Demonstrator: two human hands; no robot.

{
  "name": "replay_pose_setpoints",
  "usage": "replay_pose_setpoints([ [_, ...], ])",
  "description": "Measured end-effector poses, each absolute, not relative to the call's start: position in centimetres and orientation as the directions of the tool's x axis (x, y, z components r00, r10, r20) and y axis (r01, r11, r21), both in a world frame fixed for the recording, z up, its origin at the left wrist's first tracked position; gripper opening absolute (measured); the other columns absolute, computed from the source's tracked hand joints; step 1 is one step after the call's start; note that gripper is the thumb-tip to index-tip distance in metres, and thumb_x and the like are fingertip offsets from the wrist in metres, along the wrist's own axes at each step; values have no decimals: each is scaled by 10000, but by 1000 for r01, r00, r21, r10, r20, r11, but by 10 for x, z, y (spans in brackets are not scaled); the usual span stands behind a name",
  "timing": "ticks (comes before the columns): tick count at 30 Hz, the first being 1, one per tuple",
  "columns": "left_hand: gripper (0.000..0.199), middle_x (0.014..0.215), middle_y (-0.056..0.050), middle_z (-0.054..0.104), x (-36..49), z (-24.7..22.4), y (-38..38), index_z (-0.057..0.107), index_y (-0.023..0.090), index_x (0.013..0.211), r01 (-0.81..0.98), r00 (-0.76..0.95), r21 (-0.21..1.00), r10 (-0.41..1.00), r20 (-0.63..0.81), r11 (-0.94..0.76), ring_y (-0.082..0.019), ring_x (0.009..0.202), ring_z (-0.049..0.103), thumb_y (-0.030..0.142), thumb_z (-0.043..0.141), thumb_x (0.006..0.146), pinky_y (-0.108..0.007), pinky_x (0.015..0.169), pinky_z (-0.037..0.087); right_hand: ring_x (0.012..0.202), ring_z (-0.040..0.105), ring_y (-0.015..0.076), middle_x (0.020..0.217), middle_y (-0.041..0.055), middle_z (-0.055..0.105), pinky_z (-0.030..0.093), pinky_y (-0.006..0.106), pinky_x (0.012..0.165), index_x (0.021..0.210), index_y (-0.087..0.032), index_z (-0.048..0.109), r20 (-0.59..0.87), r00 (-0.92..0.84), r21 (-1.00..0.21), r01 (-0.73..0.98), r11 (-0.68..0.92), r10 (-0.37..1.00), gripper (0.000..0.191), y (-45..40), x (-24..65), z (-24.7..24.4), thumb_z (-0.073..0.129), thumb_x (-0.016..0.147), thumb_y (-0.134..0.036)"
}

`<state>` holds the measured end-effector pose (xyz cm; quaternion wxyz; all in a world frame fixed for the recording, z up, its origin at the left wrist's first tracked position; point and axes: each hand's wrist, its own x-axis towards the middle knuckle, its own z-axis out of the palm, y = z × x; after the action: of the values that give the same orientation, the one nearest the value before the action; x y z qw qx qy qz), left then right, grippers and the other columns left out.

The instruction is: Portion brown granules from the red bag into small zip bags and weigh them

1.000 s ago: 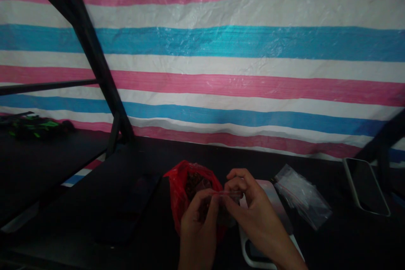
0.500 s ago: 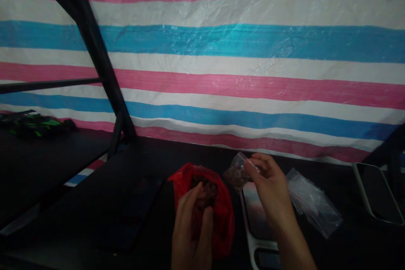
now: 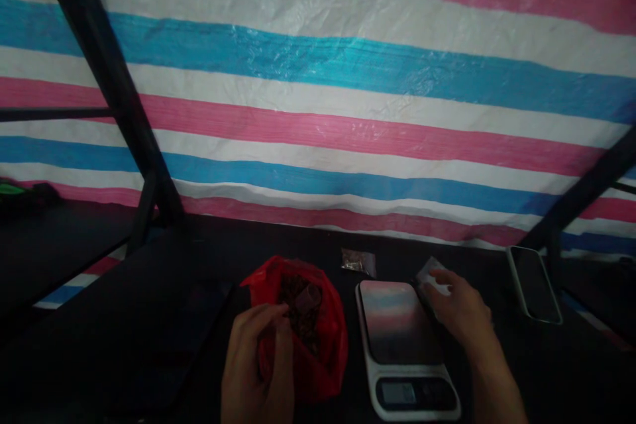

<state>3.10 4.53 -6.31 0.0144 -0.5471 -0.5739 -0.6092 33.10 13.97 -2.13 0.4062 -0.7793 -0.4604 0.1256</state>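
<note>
My left hand [image 3: 257,361] is at the near left rim of a red plastic bag [image 3: 334,338], thumb and fingertips drawn together on its edge. Inside lie many small brown pieces [image 3: 309,331], with a short dark tube-like cup [image 3: 308,299] on top. To the right, my right hand [image 3: 462,308] has its fingers closed on clear plastic bags [image 3: 428,271], mostly hidden beneath it. Between the hands is a kitchen scale [image 3: 397,324] with a bare metal plate. Behind the scale lies a small filled zip bag [image 3: 358,262].
A phone [image 3: 535,285] leans at the right by a black frame post [image 3: 591,199]. Another post [image 3: 114,93] slants up at the left. A dark flat object [image 3: 199,331] lies left of the red bag. Striped sheeting [image 3: 348,119] hangs behind the black table [image 3: 223,232].
My right hand let go of the small filled bag behind the scale and moved right to the clear bags. My left hand released the tube-like cup, which rests in the red bag. The view shifted right.
</note>
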Motion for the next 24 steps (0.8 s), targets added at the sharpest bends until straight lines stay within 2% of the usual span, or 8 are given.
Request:
replay_pose_setpoints([
  [2, 101, 1020, 4, 681, 34, -62, 45, 678, 275, 1049, 660, -379, 658, 596, 709, -363, -136, 916, 706, 242, 585, 1030, -203, 818, 589, 1060, 720, 455, 980, 140, 814, 461, 580, 961, 829, -260, 768, 145, 513, -700, 657, -278, 846, 204, 133, 341, -24, 716, 656, -356],
  [4, 99, 1022, 1, 668, 37, -62, 46, 668, 272, 1051, 668, -361, 636, 578, 731, -386, -136, 920, 699, 220, 587, 1027, -199, 823, 588, 1045, 736, 420, 956, 100, 825, 454, 559, 963, 912, -281, 795, 137, 469, -627, 723, -290, 873, 246, 130, 347, -29, 683, 700, -338],
  [7, 118, 1035, -8, 650, 44, -64, 46, 654, 267, 1072, 676, -319, 600, 564, 762, -428, -142, 930, 697, 183, 593, 1017, -210, 819, 597, 1021, 762, 365, 950, 89, 830, 456, 511, 951, 1053, -269, 799, 156, 439, -544, 786, -294, 885, 353, 127, 351, -35, 558, 794, -279],
  [10, 136, 1047, -13, 651, 54, -66, 47, 653, 270, 1079, 679, -288, 580, 564, 774, -449, -147, 926, 707, 165, 606, 1007, -218, 792, 605, 1005, 769, 340, 985, 92, 827, 463, 481, 933, 1121, -251, 780, 196, 453, -544, 788, -288, 870, 387, 124, 355, -37, 521, 839, -310],
  [13, 144, 1054, -22, 666, 64, -70, 48, 661, 270, 1071, 677, -267, 566, 561, 784, -470, -162, 947, 722, 157, 613, 996, -237, 792, 615, 994, 762, 338, 1051, 79, 823, 466, 480, 927, 1133, -263, 769, 228, 413, -534, 810, -241, 882, 396, 120, 359, -39, 601, 798, -391],
  [16, 144, 1058, -32, 673, 70, -73, 50, 660, 264, 1073, 683, -223, 536, 557, 800, -496, -164, 950, 729, 152, 609, 997, -234, 780, 616, 982, 762, 343, 970, 65, 827, 466, 482, 922, 1094, -272, 776, 241, 368, -520, 830, -201, 898, 371, 117, 363, -41, 588, 786, -354],
  [21, 130, 1043, -31, 679, 74, -72, 52, 652, 257, 1070, 676, -218, 552, 583, 783, -488, -164, 956, 729, 154, 598, 1010, -238, 798, 616, 919, 766, 318, 849, 52, 805, 475, 462, 902, 1056, -275, 773, 260, 386, -530, 823, -204, 885, 342, 117, 368, -44, 514, 835, -307],
  [24, 140, 1050, -24, 671, 76, -71, 54, 646, 258, 1083, 660, -221, 557, 579, 785, -504, -152, 957, 722, 149, 595, 1010, -222, 800, 607, 976, 751, 333, 960, 64, 820, 483, 471, 913, 1062, -281, 773, 264, 380, -549, 815, -186, 886, 322, 116, 366, -47, 607, 798, -362],
])
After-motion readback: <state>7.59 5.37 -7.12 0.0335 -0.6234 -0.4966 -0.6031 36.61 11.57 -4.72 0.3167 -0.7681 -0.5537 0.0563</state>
